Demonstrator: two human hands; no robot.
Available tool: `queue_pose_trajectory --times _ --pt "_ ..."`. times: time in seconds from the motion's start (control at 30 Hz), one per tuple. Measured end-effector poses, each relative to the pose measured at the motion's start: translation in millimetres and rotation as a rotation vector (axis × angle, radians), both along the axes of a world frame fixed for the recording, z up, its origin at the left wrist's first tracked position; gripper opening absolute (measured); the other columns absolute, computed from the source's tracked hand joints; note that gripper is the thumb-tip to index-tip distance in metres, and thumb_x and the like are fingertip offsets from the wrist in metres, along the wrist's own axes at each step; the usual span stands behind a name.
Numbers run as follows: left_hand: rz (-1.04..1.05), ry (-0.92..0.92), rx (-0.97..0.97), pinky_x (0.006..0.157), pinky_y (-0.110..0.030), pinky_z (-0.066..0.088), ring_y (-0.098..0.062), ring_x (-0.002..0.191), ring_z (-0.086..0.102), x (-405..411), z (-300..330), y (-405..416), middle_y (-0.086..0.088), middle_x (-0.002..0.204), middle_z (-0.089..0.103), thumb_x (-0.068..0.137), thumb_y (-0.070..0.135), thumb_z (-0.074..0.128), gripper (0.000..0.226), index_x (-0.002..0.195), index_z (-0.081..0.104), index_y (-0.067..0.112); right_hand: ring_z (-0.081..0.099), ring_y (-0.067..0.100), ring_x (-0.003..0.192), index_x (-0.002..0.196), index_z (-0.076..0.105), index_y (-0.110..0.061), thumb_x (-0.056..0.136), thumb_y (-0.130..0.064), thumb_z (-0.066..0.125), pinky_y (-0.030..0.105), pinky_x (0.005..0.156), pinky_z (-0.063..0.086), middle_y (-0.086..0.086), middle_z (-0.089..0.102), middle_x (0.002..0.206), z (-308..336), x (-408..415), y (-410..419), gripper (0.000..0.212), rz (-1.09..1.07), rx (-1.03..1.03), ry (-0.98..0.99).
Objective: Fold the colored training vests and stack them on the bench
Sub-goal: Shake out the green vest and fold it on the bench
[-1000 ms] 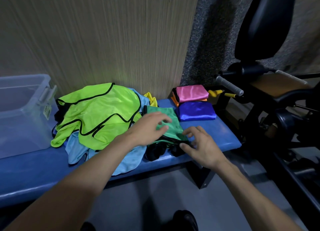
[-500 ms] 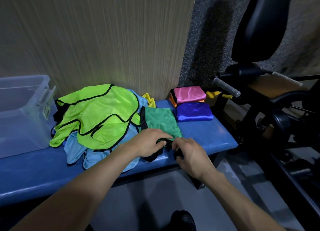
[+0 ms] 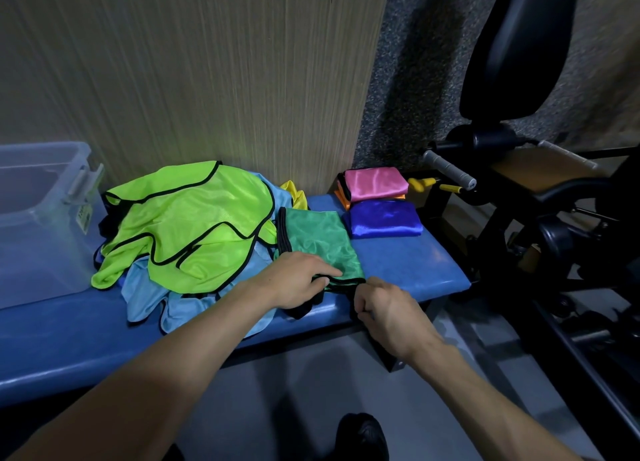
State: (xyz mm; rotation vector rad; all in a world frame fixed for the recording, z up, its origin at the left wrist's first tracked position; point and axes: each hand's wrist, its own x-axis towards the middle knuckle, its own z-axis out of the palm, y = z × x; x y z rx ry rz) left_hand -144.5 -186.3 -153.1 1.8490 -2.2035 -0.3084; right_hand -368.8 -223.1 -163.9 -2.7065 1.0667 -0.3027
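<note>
A partly folded green vest (image 3: 320, 244) with black trim lies on the blue bench (image 3: 415, 270). My left hand (image 3: 298, 284) grips its near edge, fingers over the fabric. My right hand (image 3: 384, 304) pinches the vest's near right corner at the bench's front edge. Left of it lies a loose heap: a lime vest (image 3: 187, 225) on top, light blue vests (image 3: 149, 294) under it, a yellow one (image 3: 294, 194) behind. At the bench's far right end sit folded vests: a pink one (image 3: 375, 183) on an orange one (image 3: 341, 199), and a purple one (image 3: 384, 220).
A clear plastic bin (image 3: 38, 218) stands on the bench's left end. A wood-panel wall (image 3: 207, 79) rises behind. Black gym equipment (image 3: 554, 218) with a grey handle (image 3: 450, 169) crowds the right side. My shoe (image 3: 362, 436) shows on the grey floor below.
Both hands have drawn back from the top of the green vest to its near edge and closed on the fabric; the vest now lies flatter and more neatly folded.
</note>
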Motion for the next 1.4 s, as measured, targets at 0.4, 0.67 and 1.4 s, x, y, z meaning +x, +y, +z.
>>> queue_pose_trajectory --times 0.4,0.67,1.4 --pt "0.013 -0.016 0.003 0.096 -0.034 0.042 -0.020 0.122 0.058 -2.7 1.5 1.0 0.005 0.131 0.066 0.105 0.028 0.051 0.035 0.137 0.061 0.033 0.062 0.028 0.073 0.096 0.056 -0.021 0.087 -0.032 0.069 0.037 0.046 0.040 -0.002 0.049 0.100 -27.4 2.6 14.7 0.020 -0.007 -0.239 -0.023" --pt "0.025 -0.006 0.019 0.098 -0.036 0.044 -0.019 0.121 0.059 -0.9 -1.1 1.0 0.008 0.131 0.066 0.104 0.030 0.051 0.034 0.136 0.062 0.036 0.050 0.022 0.048 0.079 0.048 -0.023 0.062 -0.014 0.090 0.027 0.037 0.004 -0.005 0.046 0.075 -24.1 5.4 12.2 0.046 0.014 -0.416 0.088" --pt "0.046 -0.006 0.028 0.102 -0.037 0.044 -0.019 0.120 0.060 -1.4 -1.3 -1.0 0.008 0.129 0.068 0.104 0.030 0.053 0.033 0.134 0.063 0.038 0.060 0.008 0.069 0.076 0.061 -0.022 0.089 -0.025 0.073 0.026 0.063 0.047 -0.010 0.063 0.073 -25.6 -13.2 -5.0 0.018 -0.251 -0.020 -0.439"
